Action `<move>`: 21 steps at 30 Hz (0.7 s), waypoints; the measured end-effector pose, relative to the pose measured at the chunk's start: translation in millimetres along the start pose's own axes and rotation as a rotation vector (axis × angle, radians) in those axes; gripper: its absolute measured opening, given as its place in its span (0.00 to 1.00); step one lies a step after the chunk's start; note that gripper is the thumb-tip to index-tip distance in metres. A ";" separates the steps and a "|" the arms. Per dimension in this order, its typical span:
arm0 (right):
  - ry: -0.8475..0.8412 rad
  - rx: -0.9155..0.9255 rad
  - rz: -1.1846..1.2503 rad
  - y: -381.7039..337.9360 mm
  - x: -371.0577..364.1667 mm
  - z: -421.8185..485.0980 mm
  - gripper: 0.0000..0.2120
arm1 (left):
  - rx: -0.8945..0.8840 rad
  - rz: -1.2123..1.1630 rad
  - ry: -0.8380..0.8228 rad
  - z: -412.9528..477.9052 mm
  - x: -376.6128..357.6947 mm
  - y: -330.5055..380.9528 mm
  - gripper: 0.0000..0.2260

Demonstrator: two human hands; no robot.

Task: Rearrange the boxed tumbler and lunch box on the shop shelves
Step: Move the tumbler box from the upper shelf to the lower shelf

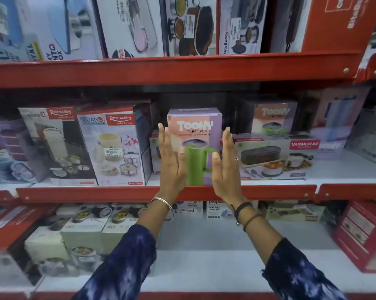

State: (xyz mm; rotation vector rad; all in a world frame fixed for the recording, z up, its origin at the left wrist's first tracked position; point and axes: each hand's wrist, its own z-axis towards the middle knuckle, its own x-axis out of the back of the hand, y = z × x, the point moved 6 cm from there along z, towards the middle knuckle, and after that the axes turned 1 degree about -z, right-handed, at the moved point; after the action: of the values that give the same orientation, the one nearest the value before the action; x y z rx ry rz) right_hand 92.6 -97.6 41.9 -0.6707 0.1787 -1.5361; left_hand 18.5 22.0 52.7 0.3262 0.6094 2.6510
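Note:
A pink and lilac Toony tumbler box (195,126) with a green tumbler pictured on it stands upright at the front of the middle shelf (126,193). My left hand (171,161) is raised flat in front of its left edge, fingers straight and apart. My right hand (225,163) mirrors it at the box's right edge, palm facing inward. Both hands frame the box without gripping it. To the right lies a flat Varmora lunch box carton (275,156), with another Toony box (273,118) standing behind it.
Two tall Rishabh lunch pack boxes (117,146) stand left of the tumbler box. The upper shelf (161,68) holds several cookware and lunch box cartons. The lower shelf (204,267) has green boxes at left and a red carton (360,234) at right.

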 end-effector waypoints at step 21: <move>0.095 -0.174 0.249 -28.6 75.4 11.9 0.23 | 0.074 0.048 -0.025 8.4 39.7 42.7 0.25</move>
State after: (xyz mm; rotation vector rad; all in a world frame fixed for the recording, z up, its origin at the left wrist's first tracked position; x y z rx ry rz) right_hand 78.8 -163.1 88.5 -0.6849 0.4551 -1.3229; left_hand -28.4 6.9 85.0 0.3990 0.7008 2.6708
